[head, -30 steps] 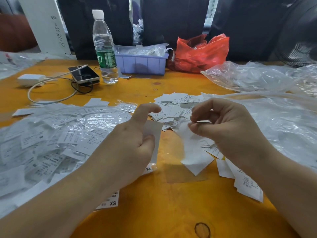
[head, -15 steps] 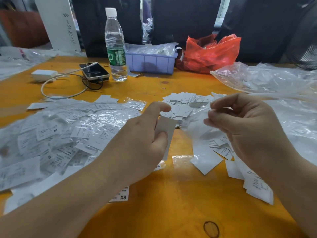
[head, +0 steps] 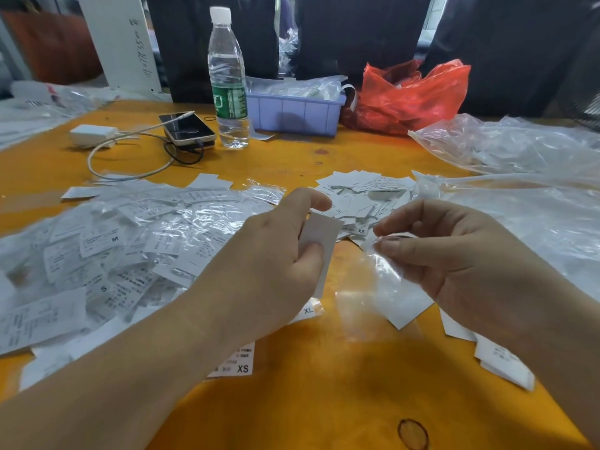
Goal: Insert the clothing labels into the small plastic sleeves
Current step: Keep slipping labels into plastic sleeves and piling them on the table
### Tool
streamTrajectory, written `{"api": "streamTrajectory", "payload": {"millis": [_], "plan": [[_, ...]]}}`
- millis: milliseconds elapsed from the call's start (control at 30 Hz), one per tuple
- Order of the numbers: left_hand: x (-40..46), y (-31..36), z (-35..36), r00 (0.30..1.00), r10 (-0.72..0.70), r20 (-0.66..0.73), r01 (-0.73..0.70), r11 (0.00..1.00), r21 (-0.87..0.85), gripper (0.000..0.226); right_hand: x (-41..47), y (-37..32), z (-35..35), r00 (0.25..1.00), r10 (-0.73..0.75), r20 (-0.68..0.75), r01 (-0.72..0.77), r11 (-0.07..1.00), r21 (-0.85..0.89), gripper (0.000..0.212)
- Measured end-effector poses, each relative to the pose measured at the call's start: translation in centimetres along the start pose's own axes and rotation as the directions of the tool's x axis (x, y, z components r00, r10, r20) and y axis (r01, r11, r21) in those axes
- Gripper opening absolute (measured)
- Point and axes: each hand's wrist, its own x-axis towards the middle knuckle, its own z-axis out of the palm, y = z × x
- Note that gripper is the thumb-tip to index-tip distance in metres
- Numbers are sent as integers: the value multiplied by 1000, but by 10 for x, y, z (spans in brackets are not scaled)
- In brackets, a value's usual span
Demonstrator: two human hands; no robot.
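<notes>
At centre frame, your left hand (head: pixel 276 254) pinches one label (head: pixel 319 241) between thumb and fingers; your right hand (head: pixel 454 254) pinches a clear sleeve (head: pixel 389 280) at its mouth. Label not yet in. Filled sleeves (head: pixel 130 241) heap at left; loose labels (head: pixel 367 196) remain on the desk (head: pixel 324 401) above your hands.

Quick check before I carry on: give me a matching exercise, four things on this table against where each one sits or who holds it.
Things:
1. blank label
2. clear sleeve
3. water bottle
4. red bag

Places:
A. right of the blue tray
B. pinched by the right hand
C. upright beside the phone
D. held in the left hand

Pairs: 1-D, 2-B, 3-C, 4-A
</notes>
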Motion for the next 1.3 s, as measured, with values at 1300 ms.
{"api": "streamTrajectory", "payload": {"millis": [1300], "plan": [[-1,2,4,1000,18,20,-18,1000,-1,37,-11,-1,4,988,-102,116,155,658,-737,29]]}}
